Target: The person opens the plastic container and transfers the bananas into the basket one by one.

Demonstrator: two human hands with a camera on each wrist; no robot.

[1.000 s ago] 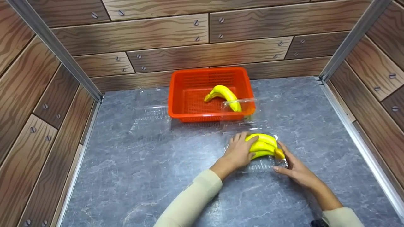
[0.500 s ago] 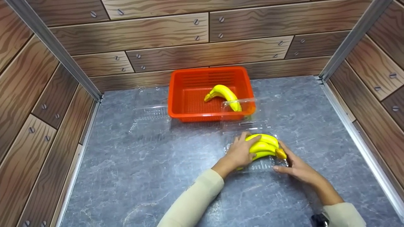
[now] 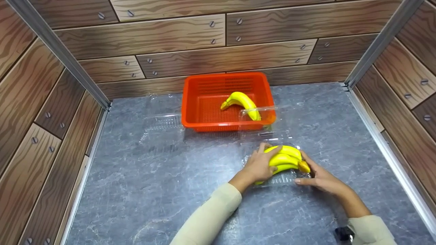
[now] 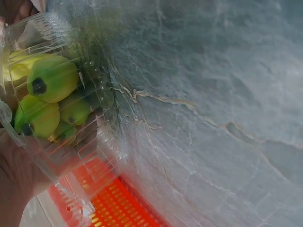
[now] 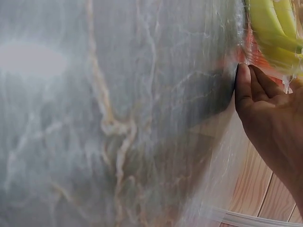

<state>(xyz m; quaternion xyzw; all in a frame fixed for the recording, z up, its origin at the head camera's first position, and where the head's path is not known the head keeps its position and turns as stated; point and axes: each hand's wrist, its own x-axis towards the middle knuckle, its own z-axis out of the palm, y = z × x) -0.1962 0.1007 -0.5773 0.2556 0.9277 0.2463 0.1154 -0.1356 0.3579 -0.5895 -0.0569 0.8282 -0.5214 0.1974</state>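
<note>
A bunch of yellow bananas (image 3: 285, 159) lies over a clear plastic clamshell container (image 3: 284, 179), its brown stem end (image 3: 304, 166) toward the right. My left hand (image 3: 256, 165) grips the bunch from its left end, thumb on top. At the container's right end, my right hand (image 3: 325, 182) holds the side, with the thumb at the front corner and the fingers beside the stem. Green, dark-tipped banana ends (image 4: 53, 78) show through the clear plastic in the left wrist view. The container's raised lid (image 3: 264, 134) overlaps the basket's front right corner.
An orange-red perforated basket (image 3: 185, 112) stands against the back wall, with another bunch of bananas (image 3: 243, 100) inside. Left of it sits a second clear plastic container (image 3: 163, 124). Wood-patterned walls (image 3: 177, 37) enclose the grey marbled table (image 3: 153, 190) at the back and sides.
The bunch has shifted slightly right and toward the front, with my left hand moving along a little. My right hand stays at the container's right end.
</note>
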